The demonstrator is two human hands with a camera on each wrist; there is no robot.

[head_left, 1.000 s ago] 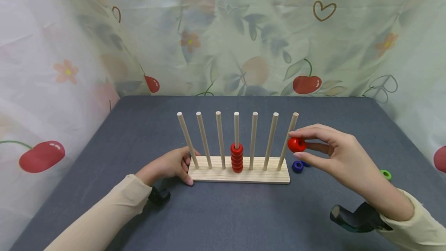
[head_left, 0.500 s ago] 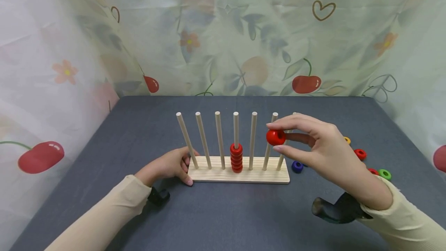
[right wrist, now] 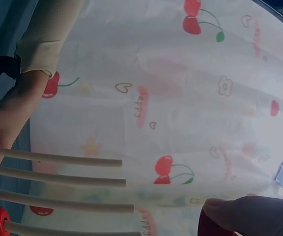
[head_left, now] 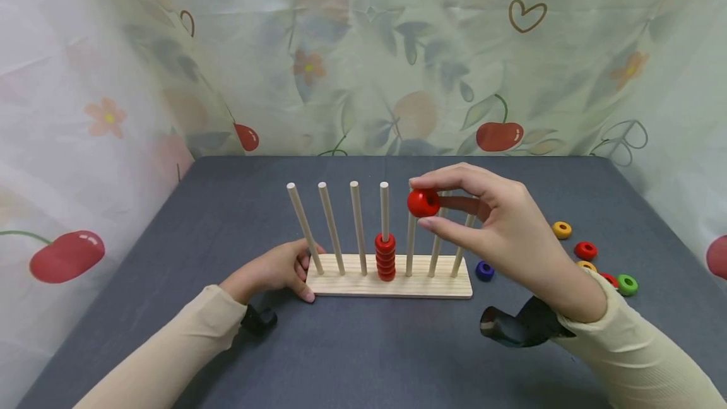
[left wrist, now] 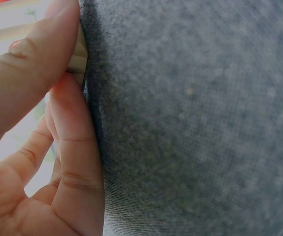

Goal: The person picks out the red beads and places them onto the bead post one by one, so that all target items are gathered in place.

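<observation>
A wooden peg board (head_left: 341, 284) with several upright pegs stands on the dark table. Its middle peg carries a stack of red beads (head_left: 385, 257). My left hand (head_left: 279, 270) grips the board's left end, thumb on the front corner; the left wrist view shows the thumb (left wrist: 38, 59) and a finger pinching that edge. Between thumb and fingertips my right hand (head_left: 500, 226) pinches a red bead (head_left: 423, 203), held up in front of the peg right of the stack. In the right wrist view this bead (right wrist: 211, 223) shows dark below the thumb.
Right of the board lie loose beads: a blue one (head_left: 484, 271), a green one (head_left: 627, 285), a red one (head_left: 585, 250) and a yellow one (head_left: 561, 230), with others partly behind the right wrist. A patterned curtain (head_left: 369, 81) hangs behind the table (head_left: 363, 352).
My right hand has moved left and up with the red bead, from beyond the rightmost peg to near the middle stack. More loose beads show behind it. The left hand has stayed put.
</observation>
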